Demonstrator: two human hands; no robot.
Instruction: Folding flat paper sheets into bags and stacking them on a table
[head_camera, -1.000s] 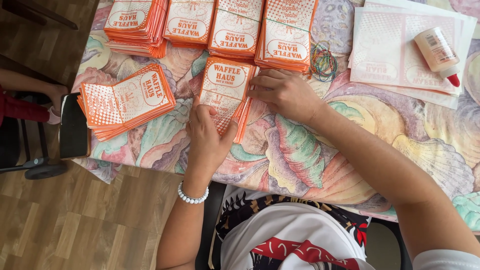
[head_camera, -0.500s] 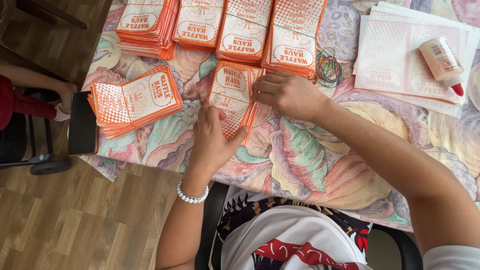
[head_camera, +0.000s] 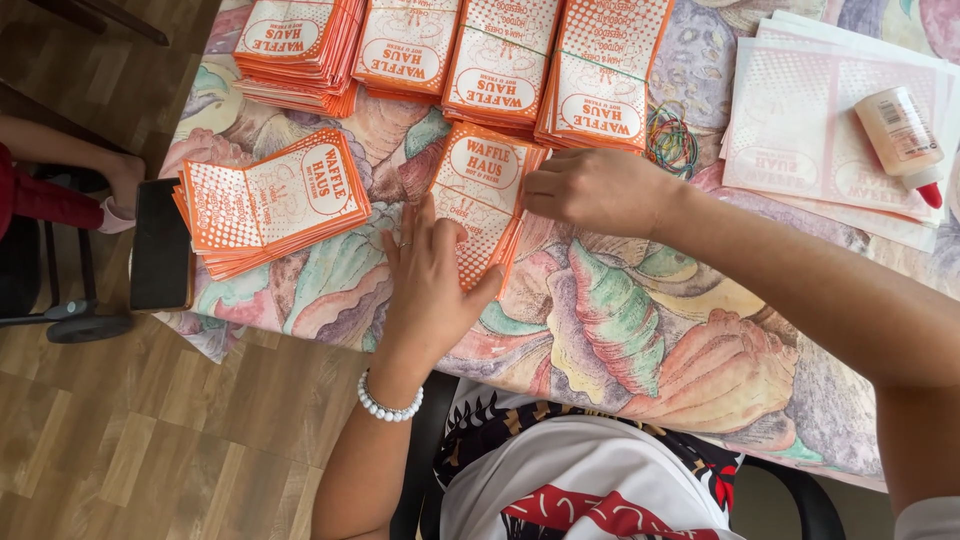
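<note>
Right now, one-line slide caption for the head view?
Both hands, left hand and right hand, square a stack of orange paper bags on a floral tablecloth.

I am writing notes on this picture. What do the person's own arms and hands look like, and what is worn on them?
Both forearms are bare; no sleeve covers them. The left hand has a ring on one finger, and a bracelet of round white beads circles the left wrist. The right hand shows no ring or band. A white sleeve edge shows at the upper right arm.

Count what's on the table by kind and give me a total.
Stacks of orange paper bags: 6
Pile of pale unfolded sheets: 1
Glue bottle: 1
Bunch of rubber bands: 1
Black phone: 1
Total: 10
</note>
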